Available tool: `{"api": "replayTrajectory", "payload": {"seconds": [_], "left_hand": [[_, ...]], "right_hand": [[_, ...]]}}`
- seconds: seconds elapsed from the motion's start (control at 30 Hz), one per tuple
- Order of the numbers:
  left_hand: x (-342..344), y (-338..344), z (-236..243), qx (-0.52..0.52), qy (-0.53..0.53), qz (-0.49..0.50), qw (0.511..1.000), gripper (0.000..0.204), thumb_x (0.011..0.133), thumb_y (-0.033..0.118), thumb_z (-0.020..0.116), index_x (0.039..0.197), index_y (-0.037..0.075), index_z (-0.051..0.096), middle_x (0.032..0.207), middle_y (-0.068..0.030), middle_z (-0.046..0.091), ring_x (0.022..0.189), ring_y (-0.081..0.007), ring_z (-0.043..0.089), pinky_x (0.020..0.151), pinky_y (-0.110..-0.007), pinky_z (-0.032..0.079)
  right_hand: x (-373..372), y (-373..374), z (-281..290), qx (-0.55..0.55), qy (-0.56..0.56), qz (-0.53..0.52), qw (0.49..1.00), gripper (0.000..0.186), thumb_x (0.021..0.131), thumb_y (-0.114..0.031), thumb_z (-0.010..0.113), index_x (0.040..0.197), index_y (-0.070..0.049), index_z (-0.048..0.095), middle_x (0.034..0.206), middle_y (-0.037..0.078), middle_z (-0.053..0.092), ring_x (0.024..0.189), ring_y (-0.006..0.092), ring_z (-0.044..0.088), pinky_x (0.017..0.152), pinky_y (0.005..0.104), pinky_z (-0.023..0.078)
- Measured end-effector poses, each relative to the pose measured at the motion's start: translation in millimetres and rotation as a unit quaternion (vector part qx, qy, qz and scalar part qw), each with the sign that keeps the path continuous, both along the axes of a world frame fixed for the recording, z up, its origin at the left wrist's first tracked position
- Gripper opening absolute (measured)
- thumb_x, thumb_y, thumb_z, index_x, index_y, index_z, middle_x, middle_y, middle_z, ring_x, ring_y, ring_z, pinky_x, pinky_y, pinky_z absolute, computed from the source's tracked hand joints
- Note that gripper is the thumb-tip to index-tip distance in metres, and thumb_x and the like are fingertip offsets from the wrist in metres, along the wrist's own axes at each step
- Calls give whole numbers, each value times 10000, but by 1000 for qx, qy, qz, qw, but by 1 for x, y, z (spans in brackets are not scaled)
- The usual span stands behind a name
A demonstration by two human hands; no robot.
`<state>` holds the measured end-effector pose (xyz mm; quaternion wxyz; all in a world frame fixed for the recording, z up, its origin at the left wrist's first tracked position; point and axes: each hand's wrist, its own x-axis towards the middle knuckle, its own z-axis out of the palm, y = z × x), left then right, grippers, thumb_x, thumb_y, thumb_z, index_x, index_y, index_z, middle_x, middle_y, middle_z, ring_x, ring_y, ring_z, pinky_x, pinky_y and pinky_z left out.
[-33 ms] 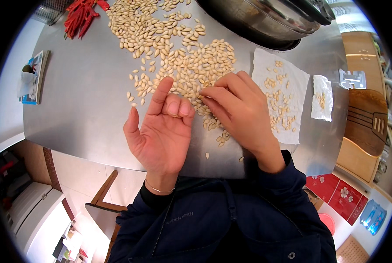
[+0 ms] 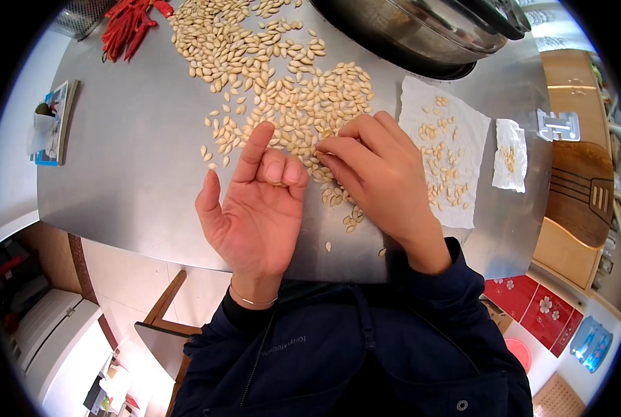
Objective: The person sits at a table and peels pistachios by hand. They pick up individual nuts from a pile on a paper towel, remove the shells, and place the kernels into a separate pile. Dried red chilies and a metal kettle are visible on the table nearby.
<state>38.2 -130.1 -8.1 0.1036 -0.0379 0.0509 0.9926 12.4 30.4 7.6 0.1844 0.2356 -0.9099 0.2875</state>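
Pumpkin seeds, pale and in their shells, lie in a broad spread on the metal table. My left hand is palm up at the near edge of the spread. Its thumb and index finger stretch apart, while the other fingers curl toward the palm; I see nothing held in it. My right hand is palm down beside it, thumb and index finger pinched over the seeds. A pumpkin seed seems to be at those fingertips, mostly hidden. Several loose seeds lie below the right hand.
Right of my right hand lies a white paper sheet with scattered seeds, then a smaller paper piece with a few more. A large steel pot stands at the far right. Dried red chilies and a booklet are on the left.
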Motion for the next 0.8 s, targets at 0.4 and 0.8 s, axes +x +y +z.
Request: {"api": "replayTrajectory", "payload": {"seconds": [0.4, 0.8], "left_hand": [[0, -1, -2, 30, 7, -3, 1000, 689, 931, 473, 385, 1355, -68, 439, 892, -61, 471, 866, -208, 396, 884, -322, 349], [1, -1, -3, 28, 4, -1, 1000, 696, 922, 479, 406, 1349, -69, 443, 890, -61, 471, 863, -205, 395, 880, -320, 349]], "right_hand": [[-2, -6, -4, 125, 20, -7, 992, 103, 727, -125, 638, 746, -69, 554, 775, 47, 501, 798, 221, 515, 661, 310, 432], [-1, -6, -5, 95, 10, -10, 995, 112, 722, -119, 667, 755, -73, 570, 764, 44, 506, 788, 216, 522, 662, 310, 442]]}}
